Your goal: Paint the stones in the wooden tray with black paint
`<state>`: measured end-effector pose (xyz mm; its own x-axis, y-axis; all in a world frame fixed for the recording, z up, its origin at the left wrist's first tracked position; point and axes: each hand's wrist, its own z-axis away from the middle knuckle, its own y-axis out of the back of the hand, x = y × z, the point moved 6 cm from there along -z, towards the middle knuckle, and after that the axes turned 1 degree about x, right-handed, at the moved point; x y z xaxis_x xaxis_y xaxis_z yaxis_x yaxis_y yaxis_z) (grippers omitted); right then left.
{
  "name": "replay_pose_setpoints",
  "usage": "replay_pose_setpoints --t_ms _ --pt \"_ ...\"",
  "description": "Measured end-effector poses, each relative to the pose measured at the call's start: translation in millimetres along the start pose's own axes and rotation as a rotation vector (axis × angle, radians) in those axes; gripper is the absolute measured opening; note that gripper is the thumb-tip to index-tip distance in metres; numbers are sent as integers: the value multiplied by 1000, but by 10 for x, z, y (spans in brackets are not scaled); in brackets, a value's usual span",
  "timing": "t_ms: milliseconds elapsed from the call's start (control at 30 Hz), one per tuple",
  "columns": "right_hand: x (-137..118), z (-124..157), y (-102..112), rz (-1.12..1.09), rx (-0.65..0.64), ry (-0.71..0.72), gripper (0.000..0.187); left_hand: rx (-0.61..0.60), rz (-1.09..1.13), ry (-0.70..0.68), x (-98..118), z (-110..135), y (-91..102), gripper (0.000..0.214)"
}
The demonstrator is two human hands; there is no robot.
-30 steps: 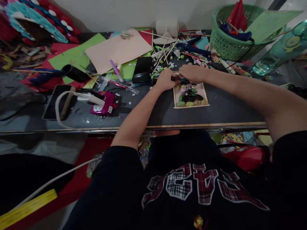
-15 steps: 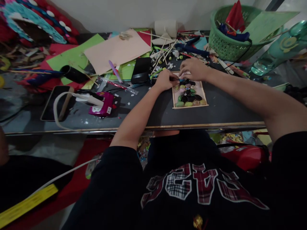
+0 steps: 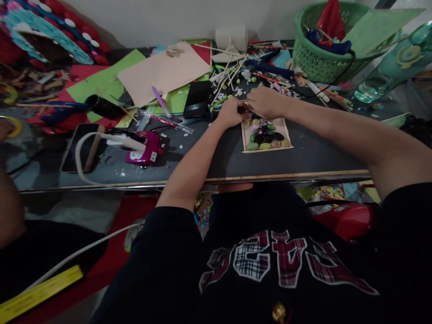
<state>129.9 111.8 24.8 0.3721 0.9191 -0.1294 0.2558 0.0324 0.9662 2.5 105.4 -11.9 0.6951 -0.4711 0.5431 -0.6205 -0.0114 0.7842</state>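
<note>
On the dark table lies a small stick-edged panel (image 3: 282,128) with rows of smooth pebbles (image 3: 265,146) in green, black, pink and tan. My left hand (image 3: 231,112) is at its far left corner, fingers bent together in a pinch. Close beside it, my right hand (image 3: 265,102) covers the panel's far edge with its fingers curled down. Whatever lies between the fingertips of either hand is hidden or too small to name.
A black phone (image 3: 196,99), thin sticks (image 3: 232,67) and coloured paper (image 3: 165,67) lie beyond. A green basket (image 3: 317,63) and bottle (image 3: 388,72) stand right. At left are a purple power adapter (image 3: 145,148), another phone (image 3: 79,146) and another person's arm (image 3: 10,211).
My right hand has shifted slightly left and its fingers have turned down over the panel's far edge. My left hand stays put. The other person's arm has come further in at left.
</note>
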Motion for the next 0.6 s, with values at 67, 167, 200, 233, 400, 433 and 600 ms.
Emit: replay_pose_setpoints --t_ms 67,167,200,233,400,433,600 --pt "28 -7 -58 -6 6 11 38 0 -30 5 6 0 -6 31" --pt "38 -21 -100 24 -9 44 37 9 -76 4 21 2 -12 35" --pt "31 -26 -100 39 -20 62 36 15 -84 -2 28 3 -12 36" --pt "22 -30 -95 57 -32 82 35 21 -87 -11 36 5 -11 37" --pt "15 -32 -85 132 -108 185 30 38 -102 -22 75 17 -3 32" --pt "29 -32 -88 125 -111 193 31 34 -108 -17 84 20 -1 30" --pt "106 -17 -74 72 -132 196 45 -4 -109 11 118 34 5 27"
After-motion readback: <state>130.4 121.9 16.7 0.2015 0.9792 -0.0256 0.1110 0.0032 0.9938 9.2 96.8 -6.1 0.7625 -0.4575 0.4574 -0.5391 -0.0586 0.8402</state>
